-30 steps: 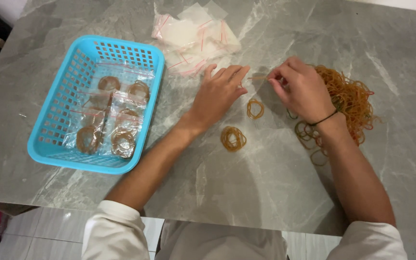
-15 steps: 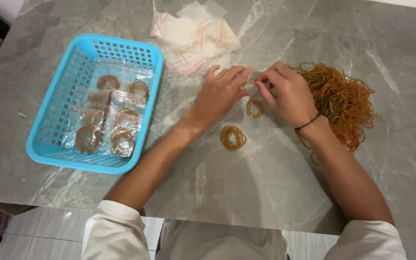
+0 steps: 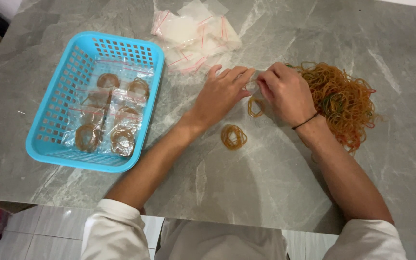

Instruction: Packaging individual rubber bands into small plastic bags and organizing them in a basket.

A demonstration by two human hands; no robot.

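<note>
1. Grey marble table (image 3: 275, 192): left hand (image 3: 222, 94) and right hand (image 3: 287, 91) meet, fingers pinched on a small clear plastic bag (image 3: 252, 86).
2. Tan rubber bands (image 3: 255, 107) dangle beneath it, near a coiled band bundle (image 3: 233, 136).
3. Loose rubber band heap (image 3: 343, 101) lies right.

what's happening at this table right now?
A person is sorting rubber bands on a grey marble table. The left hand and right hand meet over a small clear bag, with a few bands just below. A small bundle lies nearer the person. A loose heap of bands sits right, empty bags lie above, and filled bags sit in a blue basket.
</note>
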